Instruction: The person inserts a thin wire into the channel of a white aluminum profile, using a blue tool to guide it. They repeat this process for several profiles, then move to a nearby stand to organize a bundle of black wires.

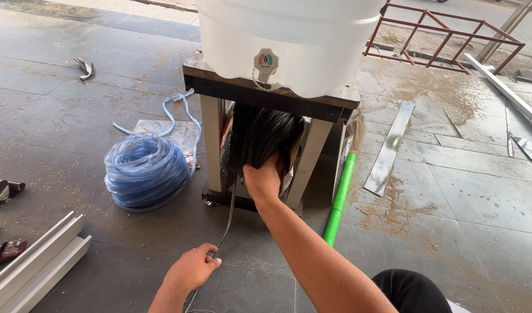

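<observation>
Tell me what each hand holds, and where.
The right hand grips the black cable coil at its lower edge; the left hand pinches the coil's loose strand between its fingers.

Cramped gap between stand legs (coil-filled)

A white water tank sits on a stand. A blue hose coil lies left of it on the stone floor. A green-handled broom leans right. A red metal frame stands behind.
</observation>
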